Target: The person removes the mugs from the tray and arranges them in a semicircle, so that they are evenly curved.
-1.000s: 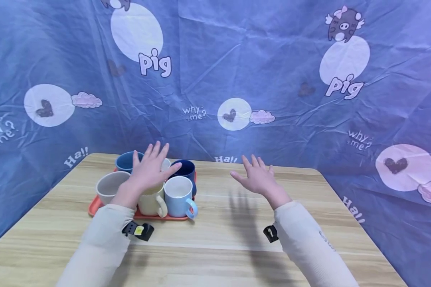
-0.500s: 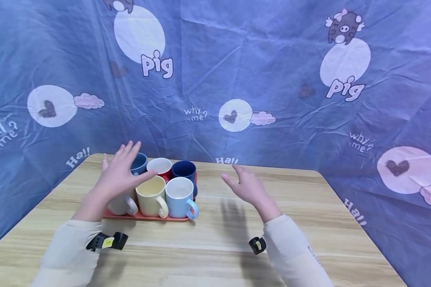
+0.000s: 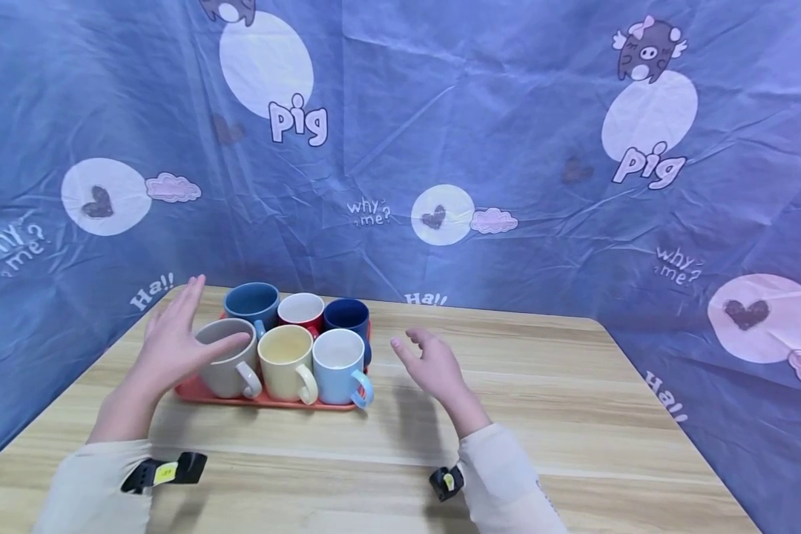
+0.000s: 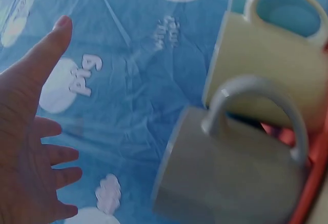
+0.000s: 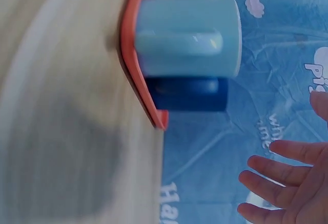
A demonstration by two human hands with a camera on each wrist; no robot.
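Several mugs stand upright in two rows on a red-orange tray [image 3: 267, 401] at the table's left. In front are a grey mug [image 3: 230, 367], a cream mug [image 3: 283, 371] and a light blue mug [image 3: 337, 374]. Behind them stand a teal-blue mug [image 3: 251, 300], a red mug with a white inside [image 3: 301, 310] and a dark blue mug [image 3: 347, 317]. My left hand [image 3: 170, 345] hovers at the tray's left, fingers spread, its thumb in front of the grey mug in the head view. To the right of the tray, my right hand [image 3: 434, 367] hangs in the air holding nothing.
The wooden table [image 3: 507, 393] stretches to the right of the tray. A blue printed cloth [image 3: 400, 148] hangs behind the table and at its sides. Black straps [image 3: 167, 472] sit at both wrists.
My left hand has moved left from over the mugs to the tray's left side, uncovering them. My right hand has come left and lower, nearer the tray. The mugs have stayed put.
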